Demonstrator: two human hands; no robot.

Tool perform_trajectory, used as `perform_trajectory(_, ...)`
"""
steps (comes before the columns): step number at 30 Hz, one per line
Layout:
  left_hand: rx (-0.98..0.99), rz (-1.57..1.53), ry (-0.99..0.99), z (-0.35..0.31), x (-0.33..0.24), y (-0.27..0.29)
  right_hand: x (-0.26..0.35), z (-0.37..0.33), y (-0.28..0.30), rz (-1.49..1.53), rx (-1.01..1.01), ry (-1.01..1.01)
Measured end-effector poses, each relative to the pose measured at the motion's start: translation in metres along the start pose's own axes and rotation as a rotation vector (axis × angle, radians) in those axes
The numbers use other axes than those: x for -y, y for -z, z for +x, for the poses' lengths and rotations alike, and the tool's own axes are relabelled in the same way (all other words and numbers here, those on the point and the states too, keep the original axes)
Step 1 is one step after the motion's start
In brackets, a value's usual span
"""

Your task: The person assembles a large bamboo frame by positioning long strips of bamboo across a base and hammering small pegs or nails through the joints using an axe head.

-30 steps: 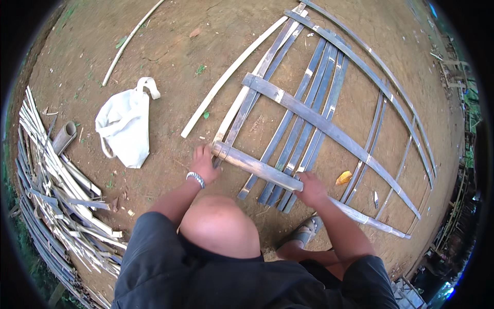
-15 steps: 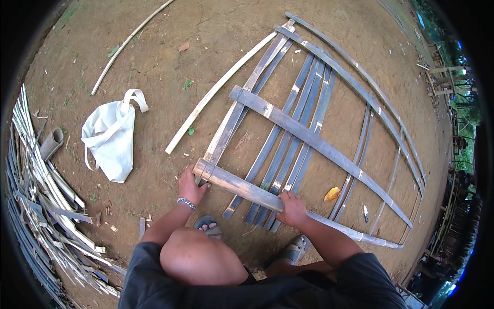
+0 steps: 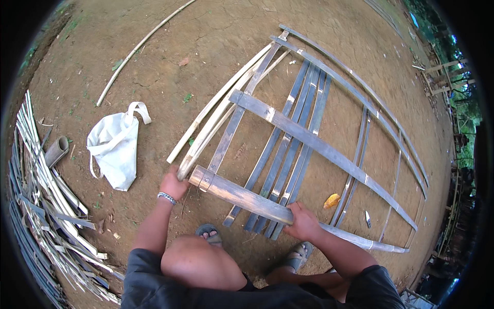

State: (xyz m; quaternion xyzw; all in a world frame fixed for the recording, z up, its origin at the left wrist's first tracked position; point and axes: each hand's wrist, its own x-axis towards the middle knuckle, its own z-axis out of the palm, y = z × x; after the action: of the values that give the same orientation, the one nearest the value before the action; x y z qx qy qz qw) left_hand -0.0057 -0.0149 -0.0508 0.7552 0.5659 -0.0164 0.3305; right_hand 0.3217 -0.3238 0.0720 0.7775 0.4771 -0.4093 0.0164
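A frame of split bamboo lies on the dirt ground before me, with long rails running across crosswise slats. My left hand (image 3: 174,184) is closed around the near end of pale bamboo strips (image 3: 203,140), just left of the frame's corner. Those strips slant away beneath the left end of the middle rail (image 3: 319,141). My right hand (image 3: 302,222) grips the thick near rail (image 3: 242,198), its fingers over the top edge. Several dark slats (image 3: 282,154) pass under this rail, left of my right hand.
A white cloth bag (image 3: 116,149) lies at the left, near a short bamboo tube (image 3: 56,151) and a heap of split strips (image 3: 56,232). One loose pale pole (image 3: 139,47) rests farther off. A knife (image 3: 367,219) and a yellow leaf (image 3: 332,201) lie among the right-hand slats.
My left hand has moved left and slightly away from me, off the near rail's end. Pale strips have swung out leftward with it from beside the left slat. My right hand still grips the rail.
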Motion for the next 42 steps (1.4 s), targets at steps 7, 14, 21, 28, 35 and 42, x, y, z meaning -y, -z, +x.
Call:
perform_trajectory(7, -0.068, 0.203, -0.023, 0.074, -0.008, 0.045, 0.000, 0.005, -0.015, 0.047, -0.057, -0.013)
perform_trajectory(14, -0.050, 0.351, 0.047, 0.103, -0.013, 0.017, 0.011, -0.003, -0.008, 0.019, -0.088, -0.005)
perform_trajectory(21, 0.049, 0.433, -0.056, 0.089, -0.050, 0.066, -0.001, 0.004, -0.013, -0.002, -0.080, -0.008)
perform_trajectory(28, 0.084, 0.176, -0.126, 0.073, -0.036, 0.088, 0.001, -0.014, -0.004, 0.016, -0.044, 0.019)
perform_trajectory(35, 0.025, 0.167, -0.110, 0.035, -0.041, 0.080, -0.001, -0.057, 0.006, 0.115, -0.071, 0.067)
perform_trajectory(42, 0.323, -0.284, -0.216, 0.003, -0.010, -0.056, 0.001, -0.065, 0.032, 0.169, -0.130, 0.148)
